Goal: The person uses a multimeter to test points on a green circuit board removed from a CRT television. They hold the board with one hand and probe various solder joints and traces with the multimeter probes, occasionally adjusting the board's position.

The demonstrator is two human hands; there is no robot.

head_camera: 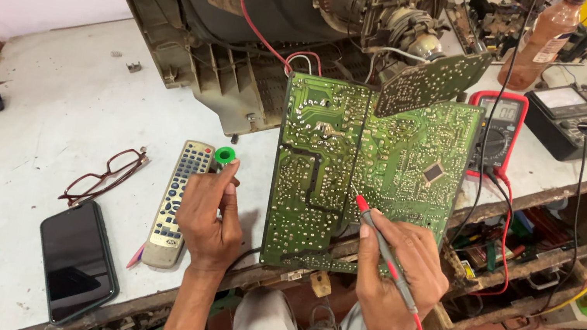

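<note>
The person's right hand (402, 272) is closed in a pen-like grip around a grey test probe (383, 251) with a red tip, and that tip touches the solder side of a large green circuit board (314, 184). The board stands tilted up at the near edge of the white workbench (53, 95), leaning back towards the opened rear of an old tube television (254, 17) at the far side. A red lead runs from the probe down past the wrist.

The left hand (211, 215) rests on the bench just left of the board, fingers curled, with the thumb and forefinger up against a small green spool (224, 155); whether they actually pinch it cannot be told.

Just left of that hand lies a grey remote control (174, 201), then red-framed glasses (103, 174) and, nearer, a dark phone (77, 260) face up. To the right of the board sits a red-cased multimeter (499, 131), with a black analogue meter (571, 123) farther right. A smaller circuit board (432, 81) hangs over the large one's far edge.
</note>
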